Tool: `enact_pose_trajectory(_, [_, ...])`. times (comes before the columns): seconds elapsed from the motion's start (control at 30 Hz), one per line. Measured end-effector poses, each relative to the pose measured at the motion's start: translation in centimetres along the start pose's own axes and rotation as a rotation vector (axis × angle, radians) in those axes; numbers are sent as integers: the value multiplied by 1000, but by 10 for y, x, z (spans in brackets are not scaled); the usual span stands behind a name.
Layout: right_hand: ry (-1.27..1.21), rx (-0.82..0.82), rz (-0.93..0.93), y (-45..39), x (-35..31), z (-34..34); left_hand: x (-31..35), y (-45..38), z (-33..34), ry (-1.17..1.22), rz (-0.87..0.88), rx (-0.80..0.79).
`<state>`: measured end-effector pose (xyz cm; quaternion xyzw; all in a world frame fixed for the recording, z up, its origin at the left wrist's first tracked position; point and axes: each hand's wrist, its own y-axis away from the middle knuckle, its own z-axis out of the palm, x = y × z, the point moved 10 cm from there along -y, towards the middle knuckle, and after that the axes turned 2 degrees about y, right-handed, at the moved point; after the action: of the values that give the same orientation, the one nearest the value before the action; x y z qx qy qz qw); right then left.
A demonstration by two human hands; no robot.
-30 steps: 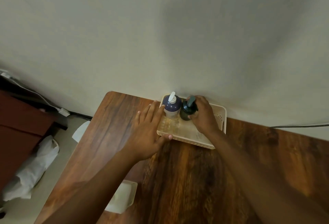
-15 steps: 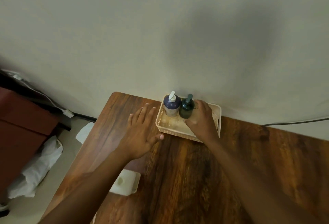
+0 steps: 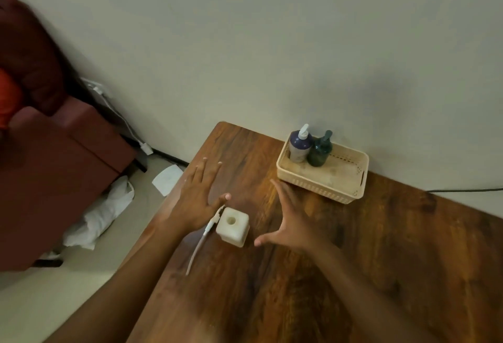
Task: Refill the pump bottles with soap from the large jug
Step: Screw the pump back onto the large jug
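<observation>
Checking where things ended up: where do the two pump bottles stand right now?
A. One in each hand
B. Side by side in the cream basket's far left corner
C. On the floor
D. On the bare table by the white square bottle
B: the purple bottle and the dark green bottle stand upright together in the cream basket, and both hands are away from them.

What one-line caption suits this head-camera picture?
Open hands, left and right, flank a white square bottle; two pump bottles stand in a basket.

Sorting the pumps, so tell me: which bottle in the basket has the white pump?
The purple bottle, at the basket's left corner; the green bottle beside it has a dark green pump.
</observation>
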<state>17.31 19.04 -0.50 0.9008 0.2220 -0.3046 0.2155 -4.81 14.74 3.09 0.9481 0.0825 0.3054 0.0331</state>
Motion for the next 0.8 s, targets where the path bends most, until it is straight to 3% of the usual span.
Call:
enact_pose_trajectory(0.13, [-74,-104,-1,4,-18,54,-38,26,-1,76,-147,-15])
enact_pose_trajectory(0.37, [-222,9,95,-9,-30,111,-84,52,15,63,-244,-40])
enact_pose_trajectory(0.53, [-165,208,17,-11,-33,103,-97,48,33,73,-240,-69])
enact_pose_trajectory(0.8, [-145,277,53,8,-25,81,-105,12,78,108,-247,-126])
